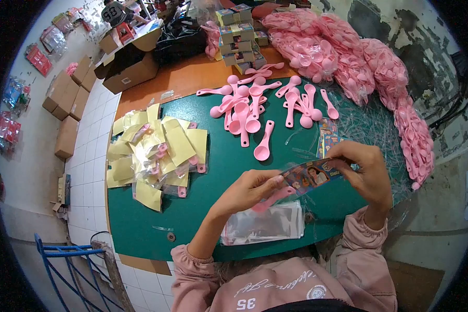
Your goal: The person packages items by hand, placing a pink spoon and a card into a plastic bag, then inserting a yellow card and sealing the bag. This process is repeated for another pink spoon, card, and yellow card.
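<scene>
Holding printed card (311, 176) between both hands' fingers (269, 182)

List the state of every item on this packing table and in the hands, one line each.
left hand: pinching a pink spoon and the card's end
right hand: gripping the printed card, held flat above the table
loose spoons: scattered, unpacked
yellow packets: filled, piled
clear sleeves: stacked flat
bagged spoons: heaped at the table's edge
cardboard box: open

Two hands (255, 190), one printed card (312, 176), one stack of clear bags (265, 224).
</scene>
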Demonstrator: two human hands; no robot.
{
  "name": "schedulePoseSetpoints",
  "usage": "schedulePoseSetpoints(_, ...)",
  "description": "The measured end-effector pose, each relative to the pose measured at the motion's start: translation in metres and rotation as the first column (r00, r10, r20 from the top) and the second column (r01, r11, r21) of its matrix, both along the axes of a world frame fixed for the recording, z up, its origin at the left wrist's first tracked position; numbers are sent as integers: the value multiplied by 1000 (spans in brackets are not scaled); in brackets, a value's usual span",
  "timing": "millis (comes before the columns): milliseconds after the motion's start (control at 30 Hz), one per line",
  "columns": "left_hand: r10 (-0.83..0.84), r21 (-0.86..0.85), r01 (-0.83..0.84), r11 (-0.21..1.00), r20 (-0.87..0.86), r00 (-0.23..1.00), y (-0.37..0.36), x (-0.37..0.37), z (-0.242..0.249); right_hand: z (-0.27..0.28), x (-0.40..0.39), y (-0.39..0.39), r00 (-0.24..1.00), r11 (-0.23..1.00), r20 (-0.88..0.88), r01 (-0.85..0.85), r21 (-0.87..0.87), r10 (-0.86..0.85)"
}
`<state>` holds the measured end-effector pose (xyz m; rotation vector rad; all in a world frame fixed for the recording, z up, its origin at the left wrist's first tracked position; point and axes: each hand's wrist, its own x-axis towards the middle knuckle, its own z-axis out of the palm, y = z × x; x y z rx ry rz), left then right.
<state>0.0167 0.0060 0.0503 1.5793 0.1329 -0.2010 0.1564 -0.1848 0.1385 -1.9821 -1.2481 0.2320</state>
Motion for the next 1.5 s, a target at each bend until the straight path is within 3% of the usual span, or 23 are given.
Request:
schedulePoseSetpoints(100,-39,18,39,999,14,999,-3,1,-5,-3,0,2,993,997,91,-73,-31,76)
schedulePoseSetpoints(167,-52,17,51,999,29,998,-7,2,-13,-4,-4,6,993,992,-57,-110,-60,106)
schedulePoseSetpoints(233,17,-22,-9,1000,374,927,-15,7,-17,-9,-7,12,976,971,-117,-199,-132,184)
schedulePoseSetpoints(267,16,-23,-8,1000,374,927,-15,4,-14,-14,-8,15,950,937,-181,-289,-196,255)
schedulePoseSetpoints(333,-44,243,16,970,111,993,-14,-1,15,-30,-6,23,935,908,-185,-343,-242,304)
schedulePoseSetpoints(400,-30,285,-1,958,102,994,-17,-3,12,-50,-5,31,899,900,31,-436,-3,436)
schedulePoseSetpoints(433,36,318,-51,947,55,998,-18,-5,15,-52,-5,32,898,899,31,-438,-3,438)
schedulePoseSetpoints(500,102,352,-99,931,11,995,-18,-9,13,-56,-2,29,856,899,-357,-430,-88,374)
schedulePoseSetpoints(533,78,271,-89,958,50,996,-12,-14,7,-58,2,27,857,899,-356,-429,-88,374)
schedulePoseSetpoints(600,56,190,-73,979,91,994,4,-21,-7,-61,10,22,850,968,-499,-240,-77,171)
schedulePoseSetpoints(667,81,-111,-66,992,145,986,19,-25,-18,-53,10,19,888,984,-444,-163,-68,117)
schedulePoseSetpoints(700,155,-190,-126,974,143,978,19,-27,-15,-54,9,18,863,990,-501,-118,-75,65)
schedulePoseSetpoints(767,235,-229,-213,950,76,969,18,-24,-21,-54,7,20,833,993,-553,-76,-88,15)
schedulePoseSetpoints(833,317,-263,-304,916,4,949,16,-23,-25,-54,4,26,771,989,-622,-136,52,138)
schedulePoseSetpoints(900,348,-50,-346,937,49,936,15,-22,-26,-62,7,24,749,991,-657,-135,-19,90)
schedulePoseSetpoints(933,350,-51,-347,936,50,936,13,-23,-25,-66,8,24,725,987,-688,-133,-88,36)
schedulePoseSetpoints(1000,366,-104,-354,929,148,919,8,-25,-21,-73,7,25,761,990,-647,-123,-65,52)
schedulePoseSetpoints(1167,375,-86,-366,927,124,919,6,-26,-25,-78,2,30,788,999,-615,-29,-44,-4)
schedulePoseSetpoints(1267,423,-89,-415,905,103,900,9,-25,-32,-70,-2,27,811,988,-571,-156,3,130)
schedulePoseSetpoints(1333,465,-118,-453,884,110,879,9,-24,-32,-54,-9,23,540,989,-841,-142,-46,39)
schedulePoseSetpoints(1500,471,-400,-436,807,-9,882,6,-25,-24,-68,-9,18,430,985,-897,-173,27,100)
